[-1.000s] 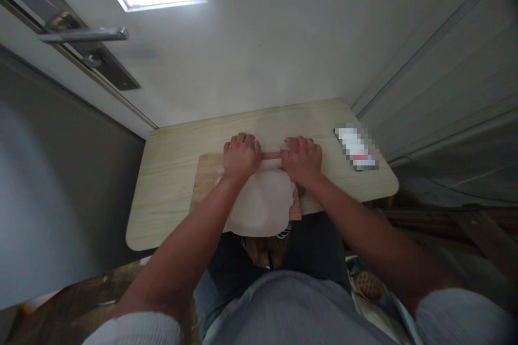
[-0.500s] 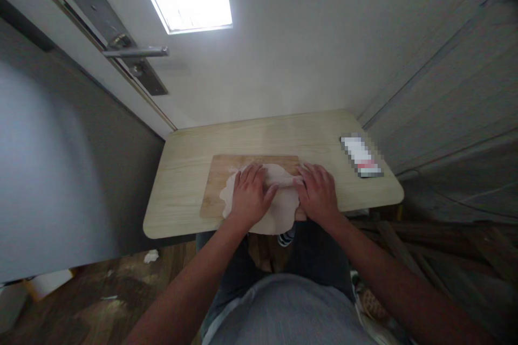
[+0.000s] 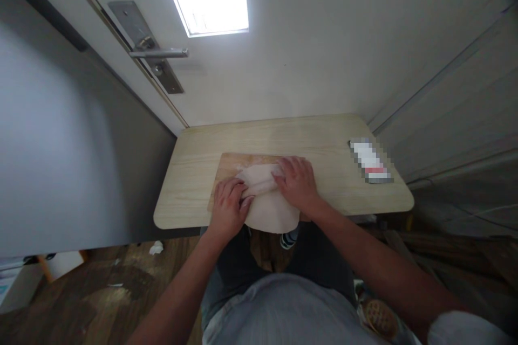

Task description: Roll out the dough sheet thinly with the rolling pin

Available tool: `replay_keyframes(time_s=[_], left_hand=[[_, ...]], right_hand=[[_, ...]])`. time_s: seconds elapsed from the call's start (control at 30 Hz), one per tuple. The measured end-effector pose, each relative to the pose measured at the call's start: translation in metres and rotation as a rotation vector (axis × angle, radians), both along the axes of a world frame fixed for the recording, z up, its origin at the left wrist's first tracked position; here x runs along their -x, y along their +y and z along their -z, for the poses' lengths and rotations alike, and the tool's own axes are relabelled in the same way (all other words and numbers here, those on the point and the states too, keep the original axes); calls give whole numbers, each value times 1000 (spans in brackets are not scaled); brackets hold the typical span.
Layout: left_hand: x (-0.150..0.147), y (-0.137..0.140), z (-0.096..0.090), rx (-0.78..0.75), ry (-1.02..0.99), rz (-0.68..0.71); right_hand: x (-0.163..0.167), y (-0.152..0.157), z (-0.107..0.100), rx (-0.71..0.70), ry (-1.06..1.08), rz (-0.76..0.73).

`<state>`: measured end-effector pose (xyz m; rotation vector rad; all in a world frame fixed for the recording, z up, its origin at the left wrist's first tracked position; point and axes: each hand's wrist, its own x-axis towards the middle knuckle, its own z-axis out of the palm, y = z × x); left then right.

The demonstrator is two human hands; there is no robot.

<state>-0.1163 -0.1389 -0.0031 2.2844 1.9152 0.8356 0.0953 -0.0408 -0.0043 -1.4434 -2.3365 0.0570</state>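
- Dough sheet (image 3: 275, 215), pale and floppy, lies on the wooden board (image 3: 224, 166) on the surface (image 3: 188, 183), its near rim lapping past the surface's front edge.
- A pale bar (image 3: 261, 187) crosses it between the hands (the rolling pin, bare or wrapped in dough, I can't tell which).
- That bar now slants, left end nearer the person; half a second ago it lay closer to level.
- Left hand (image 3: 230, 202) has come back toward the person and out to the left side of the dough; its fingers are half curled over the bar's left end.
- Right hand (image 3: 296, 180) sits farther out, fingers bent over the other end, covering the board's far right corner, which showed before.
- How tightly either hand is closed is hidden from me.
- More flat dough shows beyond the bar than a second ago.
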Motion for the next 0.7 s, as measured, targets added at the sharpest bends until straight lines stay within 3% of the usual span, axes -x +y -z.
replay_keyframes(time_s=[0.17,0.4,0.7], left_hand=[[6,-11,-5,38,23,-60],[-23,4,-12,99,146,-330],[-15,29,-7,141,212,-359]], right_hand=[[15,-8,-3,42,-88,-7],[24,-15,-5,43,-143,-8],[32,0,-5,40,-146,5]])
